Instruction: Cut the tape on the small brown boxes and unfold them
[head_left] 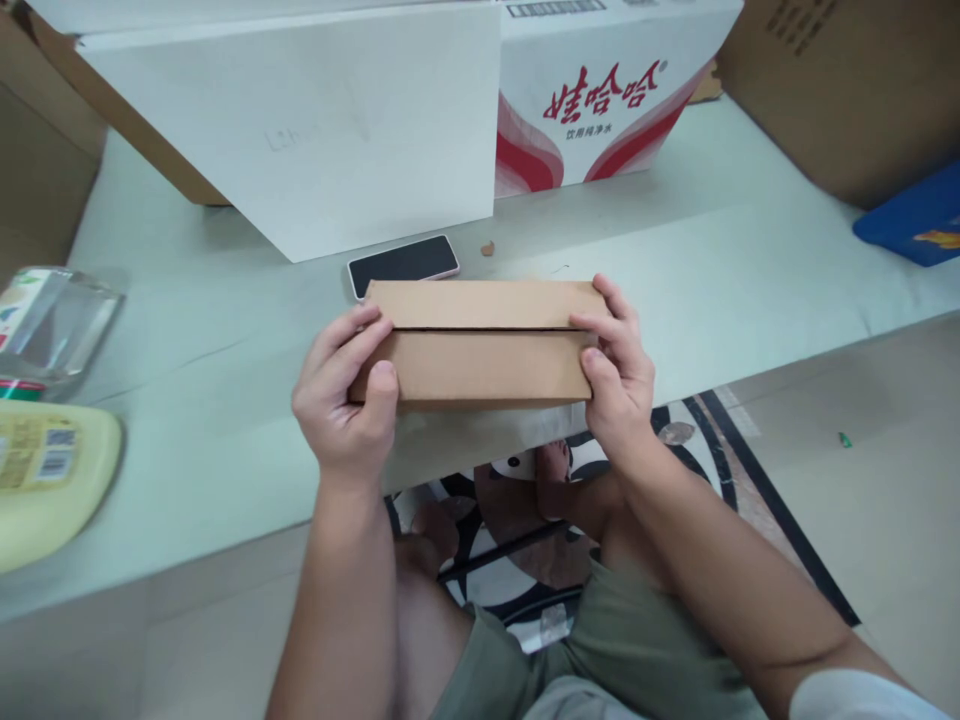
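Between my two hands is a brown cardboard box (487, 366), held near the front edge of the table. A narrow dark gap runs across it below its upper panel. My left hand (351, 375) grips the left end, thumb on the near face and fingers over the top edge. At the other end my right hand (619, 365) is closed the same way, with its thumb at the near right corner. Just behind the box lies a phone (403, 262) with a dark screen, its lower right part hidden by the box. The inside of the box cannot be seen.
A white box (315, 130) and a red-and-white printed carton (600, 110) stand at the back of the pale table (750, 250). On the left are a clear bottle (64, 325) and a yellow bottle (56, 480). A blue package (911, 215) sits at the right.
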